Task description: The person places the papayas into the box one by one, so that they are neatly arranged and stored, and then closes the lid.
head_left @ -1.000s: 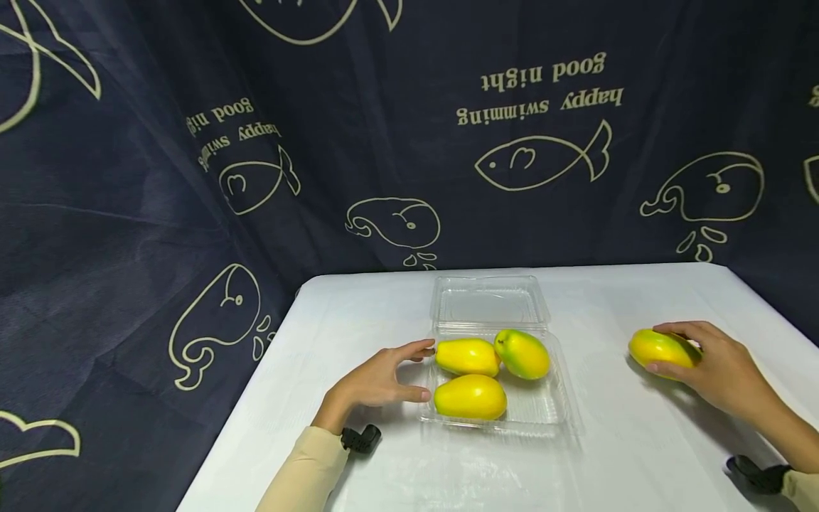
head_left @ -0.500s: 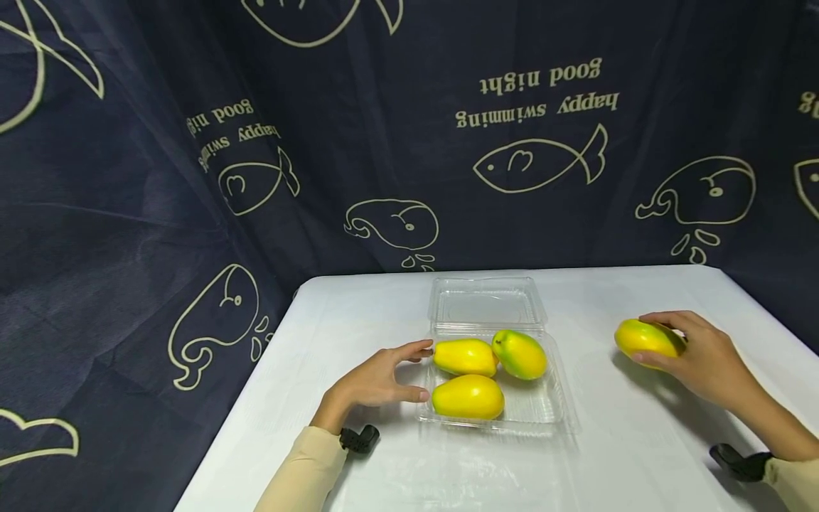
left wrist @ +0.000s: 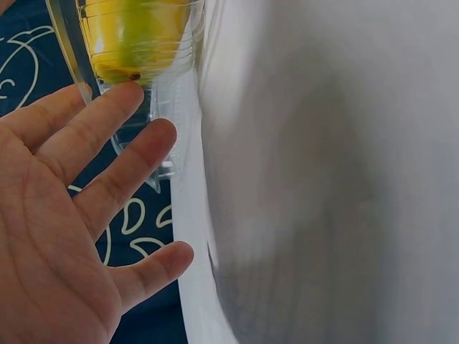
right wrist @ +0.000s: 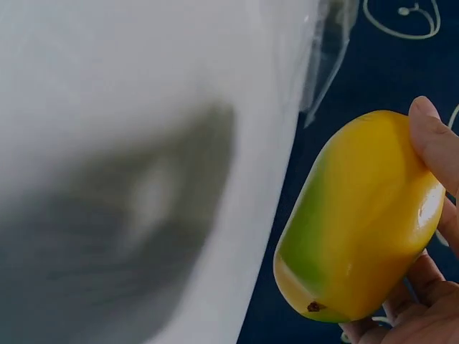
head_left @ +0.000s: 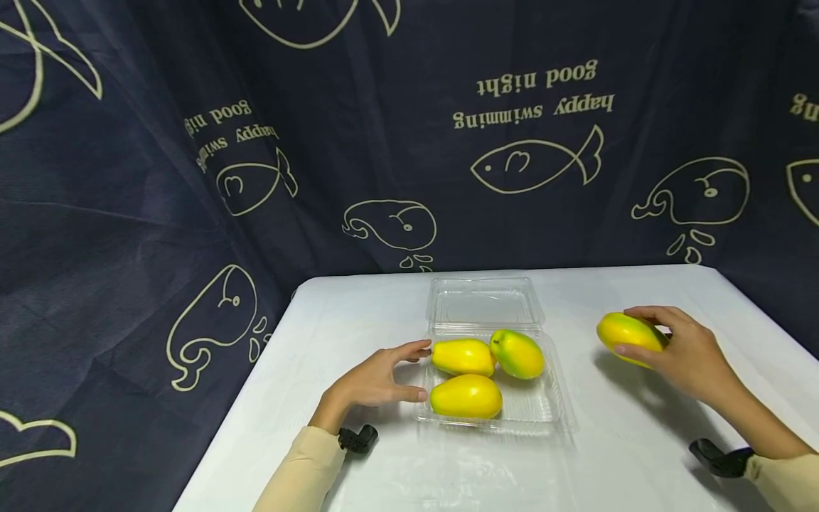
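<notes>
My right hand point(head_left: 687, 352) grips a yellow-green papaya point(head_left: 630, 338) between thumb and fingers. The fruit is held above the white table, its shadow apart below it. In the right wrist view the held papaya point(right wrist: 358, 222) shows a green patch and a dark stem spot. A clear plastic clamshell box point(head_left: 540, 409) stands mid-table, its lid point(head_left: 483, 302) folded back. Inside lie a papaya point(head_left: 463, 357) at the back left, a greener papaya point(head_left: 518, 354) leaning against it, and a papaya point(head_left: 467, 397) in front. My left hand point(head_left: 377, 377) has fingers spread at the box's left side; contact is unclear.
The white-covered table point(head_left: 358, 306) ends at a dark blue printed curtain point(head_left: 384, 142) behind and to the left. Black wrist cameras point(head_left: 358, 439) sit on both wrists. The box's right front corner faces the held fruit's side.
My right hand has moved left and a little up with the papaya, which has risen off the table. My left hand and the box stay put, apart from a slight view shift.
</notes>
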{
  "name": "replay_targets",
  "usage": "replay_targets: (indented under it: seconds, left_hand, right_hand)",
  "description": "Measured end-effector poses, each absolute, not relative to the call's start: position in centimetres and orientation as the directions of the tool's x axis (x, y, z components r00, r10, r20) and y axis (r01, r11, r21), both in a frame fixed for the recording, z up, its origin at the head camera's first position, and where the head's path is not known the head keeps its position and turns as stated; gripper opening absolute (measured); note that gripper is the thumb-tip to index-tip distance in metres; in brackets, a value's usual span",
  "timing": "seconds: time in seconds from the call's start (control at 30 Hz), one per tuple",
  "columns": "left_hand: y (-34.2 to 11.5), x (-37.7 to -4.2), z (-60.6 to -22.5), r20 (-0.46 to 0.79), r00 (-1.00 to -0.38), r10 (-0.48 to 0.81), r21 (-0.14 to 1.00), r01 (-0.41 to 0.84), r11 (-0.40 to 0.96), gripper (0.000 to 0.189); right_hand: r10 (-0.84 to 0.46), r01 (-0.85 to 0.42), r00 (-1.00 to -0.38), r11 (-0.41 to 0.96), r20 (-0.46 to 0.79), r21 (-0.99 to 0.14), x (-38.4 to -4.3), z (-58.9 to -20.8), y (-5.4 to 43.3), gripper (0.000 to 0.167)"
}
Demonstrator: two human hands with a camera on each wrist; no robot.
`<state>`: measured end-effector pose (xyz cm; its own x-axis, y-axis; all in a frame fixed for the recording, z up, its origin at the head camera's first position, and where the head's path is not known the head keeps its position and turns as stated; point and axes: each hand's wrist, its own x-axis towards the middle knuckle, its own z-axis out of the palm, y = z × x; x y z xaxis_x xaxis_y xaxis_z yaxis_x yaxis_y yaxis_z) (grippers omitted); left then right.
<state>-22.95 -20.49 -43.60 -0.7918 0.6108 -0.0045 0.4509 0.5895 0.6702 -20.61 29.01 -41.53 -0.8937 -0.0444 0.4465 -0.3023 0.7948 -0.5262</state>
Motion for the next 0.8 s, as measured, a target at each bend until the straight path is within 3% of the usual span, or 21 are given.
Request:
replay_targets:
  seconds: [0.8]
  left_hand:
    - [-20.6, -23.0, -43.8, -0.008, -0.790, 0.613, 0.662, 0.455, 0.596, 0.091]
  right_hand:
    - [-0.128, -0.466, -0.836, 0.679, 0.533, -0.567, -18.1, -38.0, 21.5, 0.061]
